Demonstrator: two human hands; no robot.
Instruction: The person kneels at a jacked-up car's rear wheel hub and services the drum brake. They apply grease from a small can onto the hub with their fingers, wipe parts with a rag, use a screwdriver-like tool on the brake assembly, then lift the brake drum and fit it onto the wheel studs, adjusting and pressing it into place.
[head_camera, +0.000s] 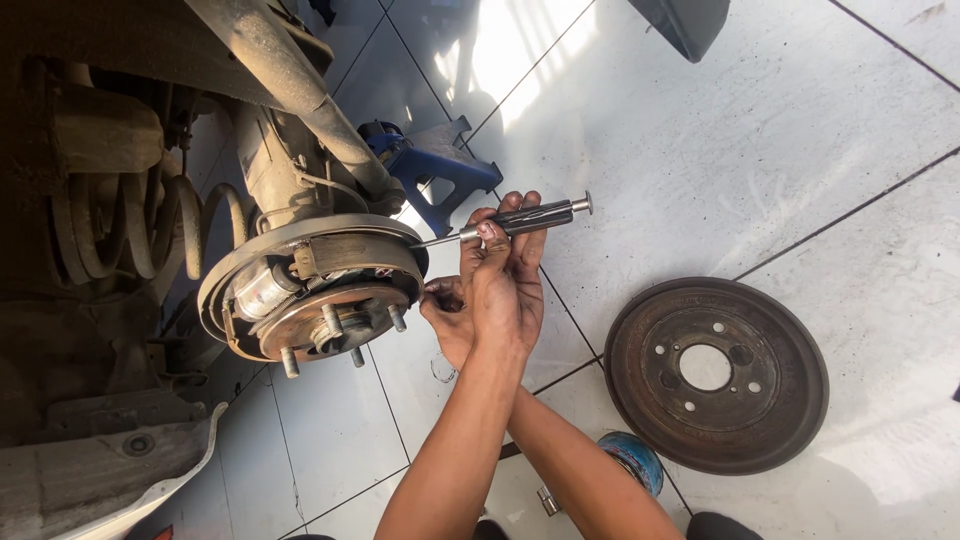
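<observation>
One package shows — a small round tin (633, 460) with a blue side and a darker, mottled top, standing on the pale tiled floor (800, 130) near the bottom edge, partly hidden by a forearm — its label too small to make out.

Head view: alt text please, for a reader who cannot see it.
Two hands work at an exposed drum brake assembly; the left hand grips a screwdriver whose tip meets the brake's edge, the right hand behind it. The removed brake drum lies on the tiled floor.
</observation>
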